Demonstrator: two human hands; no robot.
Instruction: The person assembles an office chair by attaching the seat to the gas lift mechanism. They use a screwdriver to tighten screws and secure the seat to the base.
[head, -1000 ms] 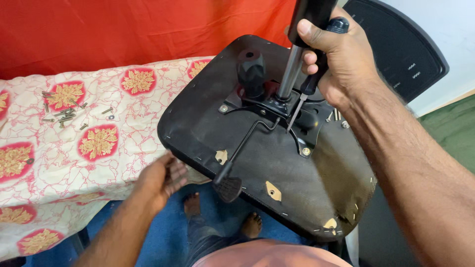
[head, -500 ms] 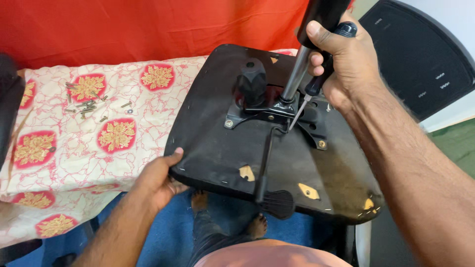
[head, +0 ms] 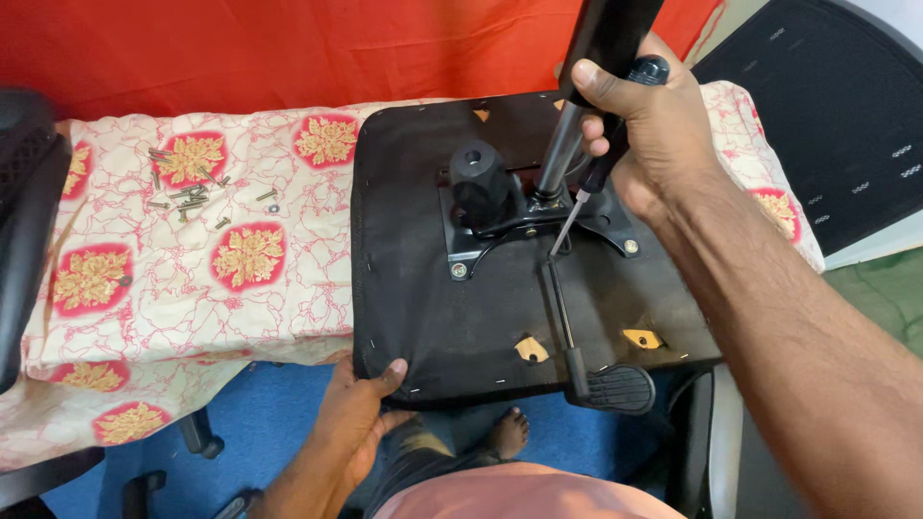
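Note:
An upturned black office-chair seat (head: 433, 317) lies on a cream and red floral cloth (head: 240, 259), underside up. A black metal mechanism plate (head: 524, 216) with a knob is bolted to its middle, and a lever with a paddle end (head: 615, 387) sticks out toward me. My right hand (head: 644, 125) is shut around the black gas-lift column (head: 596, 67) that rises from the plate, together with a screwdriver (head: 577, 207) whose tip points down at the plate. My left hand (head: 361, 413) grips the seat's near edge from below.
Several loose screws (head: 187, 192) lie on the cloth at the upper left. A black chair back (head: 827, 125) leans at the upper right, another black chair part (head: 24, 211) at the far left. A red curtain (head: 288, 48) hangs behind. My bare foot (head: 505, 434) rests on the blue floor.
The seat has turned from tilted to lying square and flatter on the cloth. My left hand has slid along its near edge; my right hand keeps hold of the column.

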